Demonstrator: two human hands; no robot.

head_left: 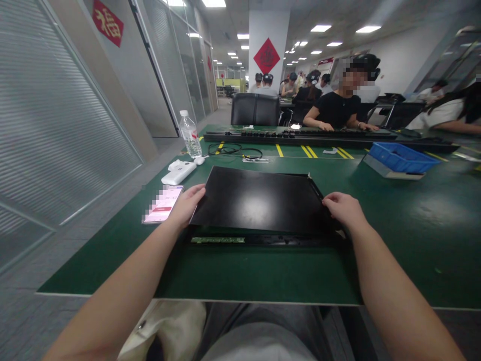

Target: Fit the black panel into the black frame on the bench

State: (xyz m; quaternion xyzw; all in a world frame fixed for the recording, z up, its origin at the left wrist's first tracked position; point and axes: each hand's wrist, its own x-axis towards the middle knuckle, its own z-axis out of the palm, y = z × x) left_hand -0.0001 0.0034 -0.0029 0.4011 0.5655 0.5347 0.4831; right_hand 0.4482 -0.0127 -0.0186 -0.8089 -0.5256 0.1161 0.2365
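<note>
At either short edge of the black panel [259,200], flat on the green table [413,225] with long axis crosswise, we note left hand [186,204] and right hand [343,210] equally near, fingers curled onto it.

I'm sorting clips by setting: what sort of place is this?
Likely an electronics assembly workshop: a long green-matted workbench, a flat black display panel with a green circuit strip gripped by the left hand and right hand, and a blue plastic parts tray.

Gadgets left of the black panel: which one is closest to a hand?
The phone with the pink screen, just beside the left hand holding the black panel; the white device and small white piece lie farther back, by the bottle.
</note>
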